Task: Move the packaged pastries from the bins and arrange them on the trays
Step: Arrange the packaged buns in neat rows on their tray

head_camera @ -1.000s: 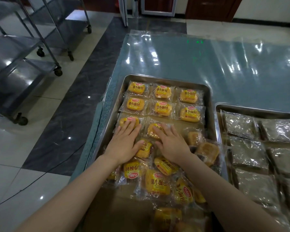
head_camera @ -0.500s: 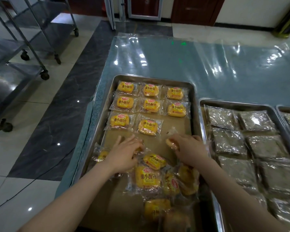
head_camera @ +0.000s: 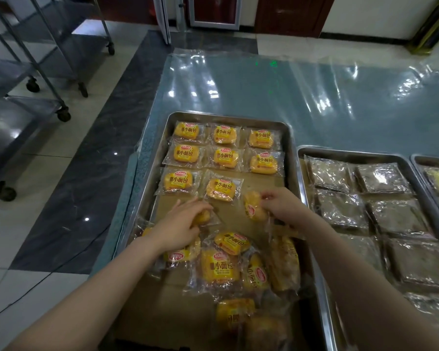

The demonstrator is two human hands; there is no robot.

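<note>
Arranged pastries: eight yellow packets (head_camera: 224, 148) lie flat and label-up in the far half of the tray (head_camera: 228, 118); two rows of three, then a third row of two
Right hand (head_camera: 283, 206): fingers curled, pinching one packet (head_camera: 252, 206) by its wrapper; it is tilted over the open third place in that row, just beside the second packet
Left hand (head_camera: 179, 230): fingers curled round another packet (head_camera: 203, 217), low over the bare brown liner in front of the third row
Loose heap (head_camera: 221, 267): a jumble of overlapping packets in the near half of the same tray; some lie on edge or turned
Bins: none in sight
Progress: I'd judge under half this tray is squared away; the third row is one packet short; the heap is not yet laid out
Neighbouring trays: the second tray (head_camera: 352, 152) just to the right holds rows of dark packs (head_camera: 340, 209); only the corner of a third tray (head_camera: 431, 158) shows
Surroundings: table (head_camera: 264, 92) under glossy plastic; wheeled steel racks (head_camera: 36, 72) on the floor to the left
</note>
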